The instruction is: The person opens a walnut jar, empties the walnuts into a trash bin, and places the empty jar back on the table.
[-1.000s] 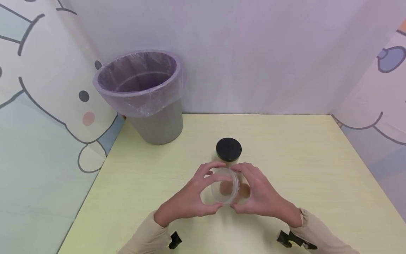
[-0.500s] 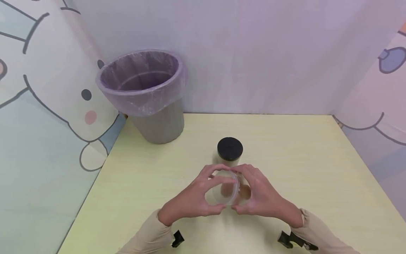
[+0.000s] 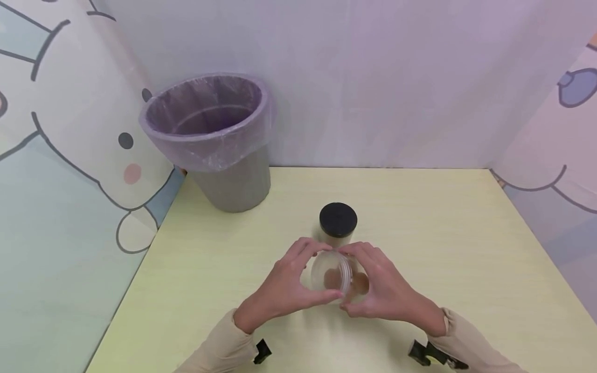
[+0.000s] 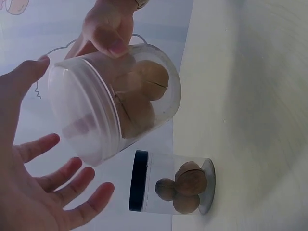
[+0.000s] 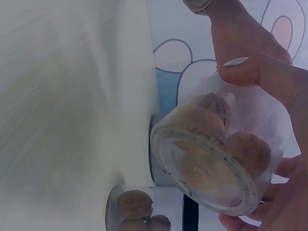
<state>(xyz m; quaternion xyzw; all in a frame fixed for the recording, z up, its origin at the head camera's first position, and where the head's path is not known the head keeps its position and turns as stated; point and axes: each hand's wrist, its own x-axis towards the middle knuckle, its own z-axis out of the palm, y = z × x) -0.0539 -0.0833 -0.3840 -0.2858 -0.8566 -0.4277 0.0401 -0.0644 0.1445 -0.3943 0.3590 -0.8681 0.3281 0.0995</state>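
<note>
"What's behind the pale yellow surface (image 3: 434, 223)?"

"A whitish wall (image 3: 373, 77); a round grey bin (image 3: 235, 184) with a translucent plastic liner (image 3: 212, 155) stands at the back left."

"And the clear cylindrical jar (image 4: 169, 106) of round brown nuts (image 4: 154, 79)?"

"Tilted above the surface, the right grip (image 3: 387, 285) curled round it."

"The left grip (image 3: 290, 285)?"

"Fingers spread apart by its translucent lid (image 4: 79, 113); a black-lidded clear jar (image 4: 159, 204) stands upright beyond."

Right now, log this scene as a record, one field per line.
right hand: grips the clear jar
clear jar: tilted, off the table, translucent lid on, brown nuts inside
left hand: spread around the translucent lid, contact unclear
black-lidded jar: upright on the table, beyond the hands, more nuts inside
bin: back left, plastic liner over its rim
</note>
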